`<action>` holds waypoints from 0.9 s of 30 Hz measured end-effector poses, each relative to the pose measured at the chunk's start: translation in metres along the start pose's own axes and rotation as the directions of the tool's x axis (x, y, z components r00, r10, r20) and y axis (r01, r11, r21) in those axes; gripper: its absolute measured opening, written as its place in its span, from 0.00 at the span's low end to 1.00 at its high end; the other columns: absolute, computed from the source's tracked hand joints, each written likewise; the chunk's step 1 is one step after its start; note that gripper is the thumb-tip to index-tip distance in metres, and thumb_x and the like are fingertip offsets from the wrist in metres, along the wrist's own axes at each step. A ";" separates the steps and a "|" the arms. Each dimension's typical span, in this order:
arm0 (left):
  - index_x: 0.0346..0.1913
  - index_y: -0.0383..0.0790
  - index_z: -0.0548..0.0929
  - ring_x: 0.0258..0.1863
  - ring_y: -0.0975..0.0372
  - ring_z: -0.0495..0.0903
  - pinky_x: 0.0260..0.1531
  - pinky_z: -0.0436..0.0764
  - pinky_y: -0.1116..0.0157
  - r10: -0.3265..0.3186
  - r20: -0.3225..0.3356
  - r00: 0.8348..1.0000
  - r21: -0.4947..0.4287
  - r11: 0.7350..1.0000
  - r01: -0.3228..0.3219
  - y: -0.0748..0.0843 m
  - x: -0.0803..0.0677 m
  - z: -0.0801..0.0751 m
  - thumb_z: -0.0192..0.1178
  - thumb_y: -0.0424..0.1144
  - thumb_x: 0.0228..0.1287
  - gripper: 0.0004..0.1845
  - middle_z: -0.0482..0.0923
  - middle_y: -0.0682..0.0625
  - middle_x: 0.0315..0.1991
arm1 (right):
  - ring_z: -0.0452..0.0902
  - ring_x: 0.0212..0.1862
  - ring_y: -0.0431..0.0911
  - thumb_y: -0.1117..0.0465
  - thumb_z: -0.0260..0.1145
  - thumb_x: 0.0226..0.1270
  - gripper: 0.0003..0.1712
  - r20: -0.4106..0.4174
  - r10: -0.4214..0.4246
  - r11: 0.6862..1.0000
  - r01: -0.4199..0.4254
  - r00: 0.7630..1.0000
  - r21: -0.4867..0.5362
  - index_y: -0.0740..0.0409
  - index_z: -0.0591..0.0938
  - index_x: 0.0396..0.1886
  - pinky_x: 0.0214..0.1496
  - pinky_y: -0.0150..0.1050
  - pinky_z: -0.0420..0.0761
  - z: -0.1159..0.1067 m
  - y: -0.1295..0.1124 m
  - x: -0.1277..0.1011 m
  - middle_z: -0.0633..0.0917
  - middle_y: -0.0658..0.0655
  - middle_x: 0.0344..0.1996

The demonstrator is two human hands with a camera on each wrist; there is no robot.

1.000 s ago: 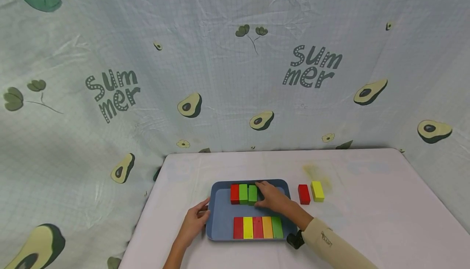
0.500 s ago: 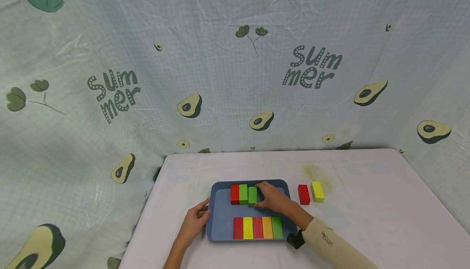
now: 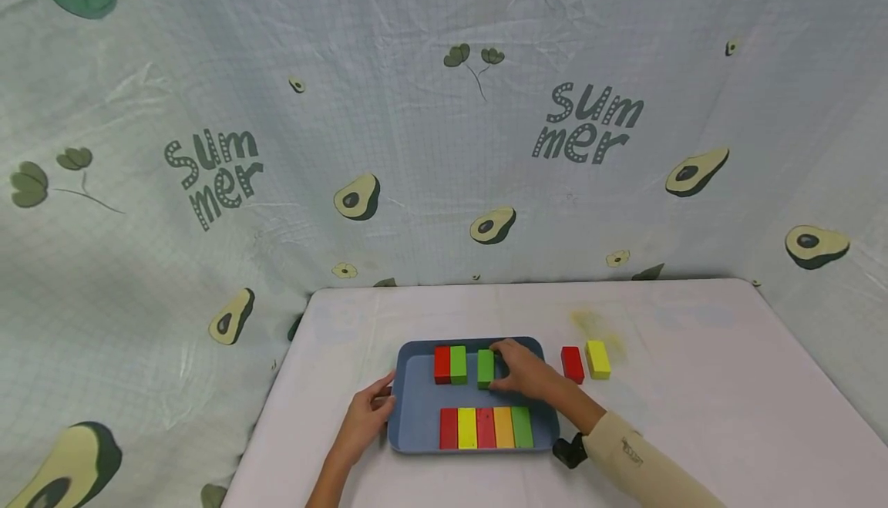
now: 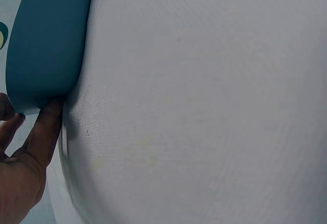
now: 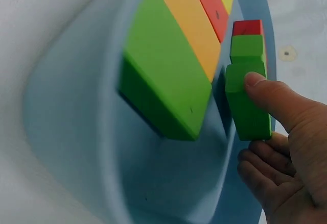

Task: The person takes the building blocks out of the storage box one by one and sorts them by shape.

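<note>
Green block (image 3: 485,368), pinched in the right hand (image 3: 529,369) grip, looks light, rigid and smooth; long sides suit holding. Left hand (image 3: 366,418) steadies the tray (image 3: 409,423).

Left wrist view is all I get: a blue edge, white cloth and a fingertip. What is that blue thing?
Observer: A blue tray; the left hand touches its left rim.
Visitor: Anything inside it?
Observer: Yes, a near row of five blocks: red, yellow, red, orange, green.
Visitor: And the other hand?
Observer: The right hand grips a green block in the far row, apart from a red and green pair.
Visitor: Anything outside the tray?
Observer: A red block and a yellow block lie on the table, right of it.
</note>
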State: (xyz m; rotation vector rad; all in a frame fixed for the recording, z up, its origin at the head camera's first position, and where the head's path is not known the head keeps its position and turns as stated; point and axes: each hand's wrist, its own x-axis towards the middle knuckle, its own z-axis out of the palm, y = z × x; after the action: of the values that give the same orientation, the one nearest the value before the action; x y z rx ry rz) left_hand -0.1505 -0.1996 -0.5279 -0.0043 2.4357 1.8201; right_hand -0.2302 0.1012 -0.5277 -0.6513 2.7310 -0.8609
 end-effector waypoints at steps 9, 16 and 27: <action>0.65 0.32 0.69 0.43 0.52 0.78 0.30 0.78 0.64 -0.007 -0.017 1.000 0.014 1.000 0.007 -0.015 0.005 0.002 0.54 0.28 0.65 0.25 0.75 0.35 0.48 | 0.73 0.51 0.49 0.53 0.75 0.51 0.39 -0.003 -0.008 1.000 0.008 1.000 0.013 0.63 0.71 0.60 0.52 0.45 0.75 -0.011 0.002 -0.006 0.75 0.58 0.53; 0.65 0.31 0.69 0.43 0.51 0.78 0.30 0.78 0.64 -0.004 -0.016 1.000 0.013 1.000 0.004 -0.015 0.005 0.002 0.54 0.27 0.65 0.25 0.74 0.35 0.48 | 0.72 0.52 0.48 0.53 0.75 0.51 0.40 -0.014 0.003 1.000 -0.003 1.000 0.006 0.61 0.70 0.61 0.53 0.45 0.75 -0.016 0.004 -0.009 0.75 0.57 0.53; 0.65 0.31 0.68 0.43 0.51 0.78 0.29 0.78 0.64 -0.009 -0.023 1.000 0.000 1.000 0.009 -0.014 0.005 0.001 0.55 0.28 0.65 0.25 0.75 0.35 0.49 | 0.71 0.52 0.48 0.55 0.76 0.50 0.41 -0.034 0.011 1.000 -0.012 0.999 -0.018 0.62 0.69 0.61 0.55 0.45 0.73 -0.026 0.014 -0.013 0.74 0.57 0.53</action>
State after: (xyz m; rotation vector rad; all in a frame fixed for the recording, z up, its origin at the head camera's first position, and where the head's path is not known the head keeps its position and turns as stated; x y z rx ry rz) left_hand -0.1546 -0.2022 -0.5424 -0.0358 2.4474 1.8258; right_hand -0.2320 0.1305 -0.5144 -0.6296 2.7732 -0.8527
